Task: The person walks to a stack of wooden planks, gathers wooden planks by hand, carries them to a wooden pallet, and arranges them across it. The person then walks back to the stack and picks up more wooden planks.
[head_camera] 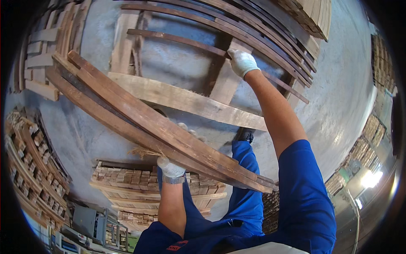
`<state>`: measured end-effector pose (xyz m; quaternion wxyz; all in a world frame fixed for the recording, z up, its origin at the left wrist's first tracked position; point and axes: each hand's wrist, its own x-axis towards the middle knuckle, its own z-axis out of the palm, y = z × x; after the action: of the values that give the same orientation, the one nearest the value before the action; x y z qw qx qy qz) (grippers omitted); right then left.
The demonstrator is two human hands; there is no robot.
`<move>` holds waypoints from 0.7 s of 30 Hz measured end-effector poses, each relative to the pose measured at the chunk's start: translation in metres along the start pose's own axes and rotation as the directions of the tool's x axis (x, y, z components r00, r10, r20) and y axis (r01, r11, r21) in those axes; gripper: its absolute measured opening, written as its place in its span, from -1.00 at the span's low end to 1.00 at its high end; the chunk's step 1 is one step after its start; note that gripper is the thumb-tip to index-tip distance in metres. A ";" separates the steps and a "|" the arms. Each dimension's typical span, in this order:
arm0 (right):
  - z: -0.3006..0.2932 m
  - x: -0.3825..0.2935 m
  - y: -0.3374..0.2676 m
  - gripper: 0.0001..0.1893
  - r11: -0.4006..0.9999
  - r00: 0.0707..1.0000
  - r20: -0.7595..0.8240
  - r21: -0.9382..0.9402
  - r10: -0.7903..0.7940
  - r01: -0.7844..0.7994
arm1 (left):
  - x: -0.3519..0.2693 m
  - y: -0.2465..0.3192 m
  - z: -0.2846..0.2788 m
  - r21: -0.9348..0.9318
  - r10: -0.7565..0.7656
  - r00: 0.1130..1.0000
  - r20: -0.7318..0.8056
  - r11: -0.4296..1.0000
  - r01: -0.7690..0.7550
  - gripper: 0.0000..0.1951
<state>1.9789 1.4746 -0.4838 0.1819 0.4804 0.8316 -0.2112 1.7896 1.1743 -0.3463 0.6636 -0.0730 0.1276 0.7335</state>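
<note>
My left hand [171, 167], in a pale work glove with a watch at the wrist, supports a bundle of long brown wooden strips [149, 127] from below. Its fingertips show past the bundle's far side. The strips slant across in front of my body. My right hand [242, 61], also gloved, is closed around the middle of a single thin wooden strip [187, 43]. That strip lies across a pallet-like wooden frame [190, 96] on the floor. Several more dark strips [228, 23] lie side by side on the frame's far part.
Crossed stacks of boards [42, 60] stand at the far left. Behind my legs is a layered pile of cut wood blocks [133, 181], with a curved stack [35, 158] left of it. A grey machine [85, 220] stands at lower left. Concrete floor [339, 89] shows at right.
</note>
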 end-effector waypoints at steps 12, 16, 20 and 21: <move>0.025 -0.009 0.058 -0.74 0.985 0.982 -0.109 -0.062 0.155 -0.162 | 0.012 -0.019 -0.029 0.036 -0.050 0.993 -0.107 0.998 0.054 -0.01; 0.028 -0.013 0.073 -0.75 0.969 0.960 -0.171 -0.071 0.223 -0.237 | 0.017 -0.028 -0.030 0.028 -0.076 0.990 -0.122 0.996 0.080 -0.01; 0.029 -0.018 0.086 -0.76 0.965 0.952 -0.209 -0.085 0.226 -0.247 | 0.018 -0.034 -0.031 0.023 -0.091 0.984 -0.154 0.995 0.096 0.00; 0.029 -0.018 0.087 -0.76 0.966 0.952 -0.213 -0.084 0.222 -0.244 | 0.018 -0.035 -0.032 0.020 -0.090 0.982 -0.164 0.995 0.095 0.00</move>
<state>2.0665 1.4857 -0.5143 0.1462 0.5836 0.7934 -0.0928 1.8205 1.1859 -0.3846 0.6853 -0.1293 0.1881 0.6915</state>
